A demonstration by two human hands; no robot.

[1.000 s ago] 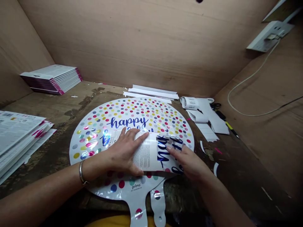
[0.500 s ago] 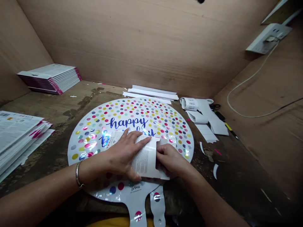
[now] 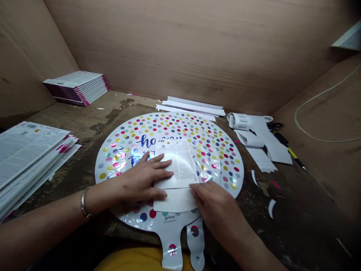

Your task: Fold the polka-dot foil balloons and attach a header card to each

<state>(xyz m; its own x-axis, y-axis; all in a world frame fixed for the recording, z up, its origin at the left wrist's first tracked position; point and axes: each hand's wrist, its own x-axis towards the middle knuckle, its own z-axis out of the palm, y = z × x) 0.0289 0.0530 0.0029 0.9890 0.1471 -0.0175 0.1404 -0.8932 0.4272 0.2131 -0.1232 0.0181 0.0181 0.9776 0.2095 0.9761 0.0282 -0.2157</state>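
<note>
A white printed card sleeve (image 3: 182, 162) lies on top of a flat foil balloon (image 3: 225, 162) with coloured dots and blue "happy" lettering. Its plain white flap (image 3: 175, 200) points toward me, beneath the printed part. My left hand (image 3: 142, 178) rests flat with fingers spread over the sleeve's left side. At the lower right corner, where the flap meets the printed face, the fingertips of my right hand (image 3: 216, 201) are pinched on the sleeve. Two balloon tails (image 3: 172, 246) hang toward the front edge; part of the lettering is covered.
Stacked printed sleeves stand at the left: a neat pile (image 3: 76, 88) farther back and a looser one (image 3: 31, 154) nearer. White paper strips (image 3: 194, 107) lie behind the balloon. A label roll (image 3: 239, 121), scissors (image 3: 276, 126) and a yellow-black cutter (image 3: 296, 158) are at the right.
The sleeve has turned from sideways to upright, with its flap now toward me. My right hand has come out of its open end and grips the corner. The view has shifted slightly.
</note>
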